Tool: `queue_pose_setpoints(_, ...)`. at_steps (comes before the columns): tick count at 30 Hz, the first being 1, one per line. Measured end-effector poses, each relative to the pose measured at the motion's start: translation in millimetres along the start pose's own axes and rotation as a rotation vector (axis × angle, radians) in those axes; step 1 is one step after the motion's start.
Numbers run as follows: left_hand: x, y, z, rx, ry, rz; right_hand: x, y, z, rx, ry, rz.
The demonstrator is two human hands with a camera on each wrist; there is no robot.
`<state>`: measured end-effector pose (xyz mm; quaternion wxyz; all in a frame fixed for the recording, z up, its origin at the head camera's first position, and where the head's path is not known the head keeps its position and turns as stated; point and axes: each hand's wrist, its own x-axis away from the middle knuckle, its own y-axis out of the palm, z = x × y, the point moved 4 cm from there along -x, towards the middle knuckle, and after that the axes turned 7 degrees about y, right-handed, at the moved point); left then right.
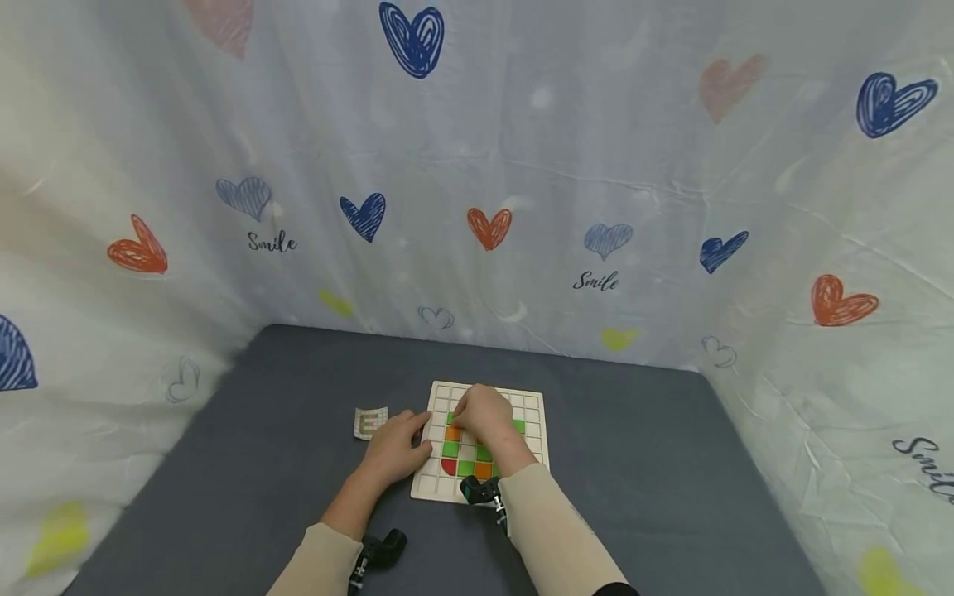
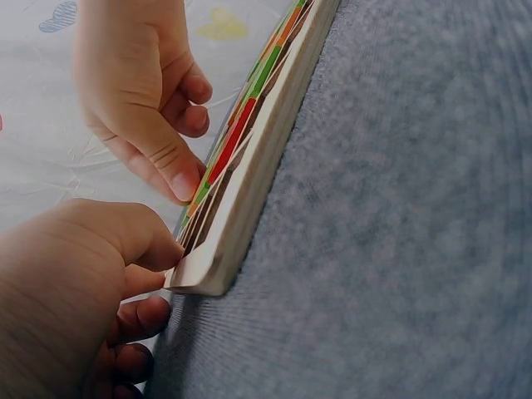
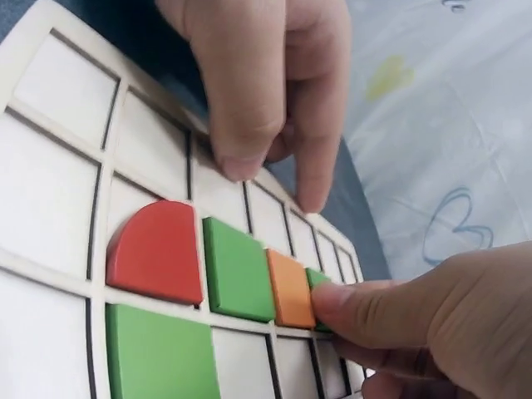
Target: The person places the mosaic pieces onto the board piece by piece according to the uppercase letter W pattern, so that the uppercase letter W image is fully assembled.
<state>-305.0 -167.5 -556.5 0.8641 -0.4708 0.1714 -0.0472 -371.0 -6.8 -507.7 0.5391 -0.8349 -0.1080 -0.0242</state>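
A pale wooden grid board [image 1: 428, 487] lies on the table, with coloured tiles in some of its cells. My left hand [image 1: 395, 449] rests against the board's left edge, thumb and index finger spread and touching it. Over the board's upper part, my right hand [image 1: 484, 412] pinches a small green tile [image 3: 314, 278] at its cell. The thumb covers much of that tile. In the right wrist view, an orange tile [image 3: 290, 288], a green square tile [image 3: 238, 270] and a red round-cornered tile [image 3: 158, 258] line up beside it. The right forearm hides some cells.
A small card [image 1: 367, 423] with a coloured grid pattern lies left of the board, beside the left hand. The dark grey table [image 1: 633, 463] extends around the board. Behind it hangs a pale curtain [image 1: 537, 182] printed with hearts.
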Motion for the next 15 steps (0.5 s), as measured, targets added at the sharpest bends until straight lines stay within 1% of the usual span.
queue_pose_setpoints(3,2.0,2.3,0.0,0.005,-0.001,-0.005,1.3,2.9,3.4,-0.01,0.01,0.0)
queue_pose_setpoints(6,1.9,4.6,-1.1,0.013,0.004,-0.007,3.5,2.6,7.4,0.004,-0.012,0.005)
queue_pose_setpoints(8,0.9,5.7,-3.8,0.014,-0.005,-0.007,5.2,-0.7,11.3,0.013,-0.044,0.027)
queue_pose_setpoints(11,-1.9,6.2,-10.4,0.008,-0.027,-0.007,7.7,-11.0,22.2,0.009,-0.069,0.06)
queue_pose_setpoints(13,-4.1,5.5,-14.8,0.004,-0.047,-0.015,8.4,-23.3,32.2,0.019,-0.067,0.077)
queue_pose_setpoints(15,-8.7,0.9,-17.7,0.0,-0.059,-0.027,6.5,-38.6,44.1,0.058,-0.051,0.091)
